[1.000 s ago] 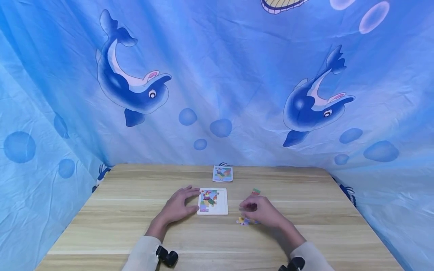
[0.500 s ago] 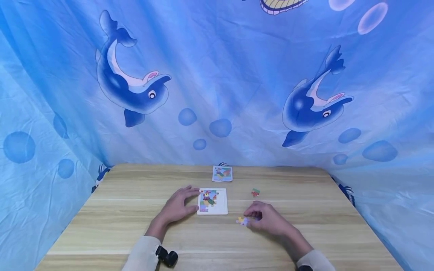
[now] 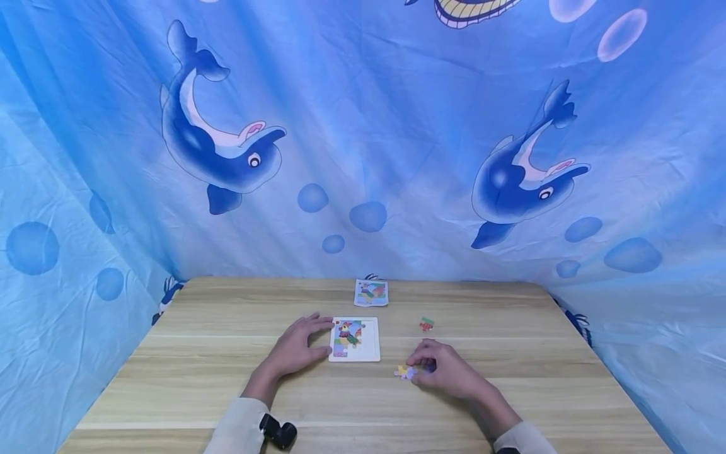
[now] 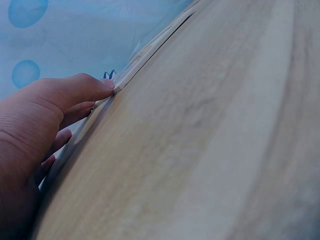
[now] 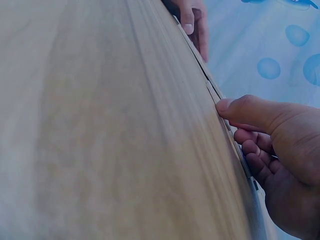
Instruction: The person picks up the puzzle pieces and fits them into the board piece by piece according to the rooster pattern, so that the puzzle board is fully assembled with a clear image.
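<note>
Left hand (image 3: 297, 345) spread at the left edge of the puzzle tray (image 3: 371, 347), my right hand (image 3: 445, 368) pinches the yellow-and-lilac puzzle piece (image 3: 404, 372) near the tray's right side — I'd best grip lightly, sparing the tabs.

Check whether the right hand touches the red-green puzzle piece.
Apart. The head view shows a strip of tabletop between the right hand and the red-green puzzle piece.
</note>
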Demonstrator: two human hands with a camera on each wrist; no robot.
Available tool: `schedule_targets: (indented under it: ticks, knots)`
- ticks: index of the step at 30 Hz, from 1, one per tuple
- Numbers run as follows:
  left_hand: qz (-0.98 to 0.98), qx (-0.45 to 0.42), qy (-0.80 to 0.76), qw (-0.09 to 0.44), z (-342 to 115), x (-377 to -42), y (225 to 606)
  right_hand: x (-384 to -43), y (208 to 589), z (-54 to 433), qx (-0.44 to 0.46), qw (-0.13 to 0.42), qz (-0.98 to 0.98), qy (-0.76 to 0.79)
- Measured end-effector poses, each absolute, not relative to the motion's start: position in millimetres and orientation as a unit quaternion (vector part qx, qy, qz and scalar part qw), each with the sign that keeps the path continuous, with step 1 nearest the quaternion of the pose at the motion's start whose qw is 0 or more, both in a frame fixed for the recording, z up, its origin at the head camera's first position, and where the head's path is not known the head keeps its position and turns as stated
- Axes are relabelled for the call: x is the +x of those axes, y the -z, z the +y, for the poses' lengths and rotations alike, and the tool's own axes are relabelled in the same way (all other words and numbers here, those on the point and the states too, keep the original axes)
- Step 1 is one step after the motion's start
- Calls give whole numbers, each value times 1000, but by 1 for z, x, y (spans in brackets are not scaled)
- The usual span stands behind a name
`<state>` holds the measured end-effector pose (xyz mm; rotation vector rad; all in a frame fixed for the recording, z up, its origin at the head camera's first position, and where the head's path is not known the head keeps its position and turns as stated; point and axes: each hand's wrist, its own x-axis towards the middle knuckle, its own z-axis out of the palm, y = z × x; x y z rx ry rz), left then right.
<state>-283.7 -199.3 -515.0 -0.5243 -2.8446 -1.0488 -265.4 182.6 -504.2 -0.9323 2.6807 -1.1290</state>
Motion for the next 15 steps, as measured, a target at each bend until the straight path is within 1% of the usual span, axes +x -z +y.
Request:
schedule_targets:
  ticks: [8,15]
  knots:
    - [-923,-170,343,33,-199,-283,514,-267,503,182,-314,37,875,366]
    - [-923,-175,340,33,-199,-284,513,-269,496,182,-305,50,867,390]
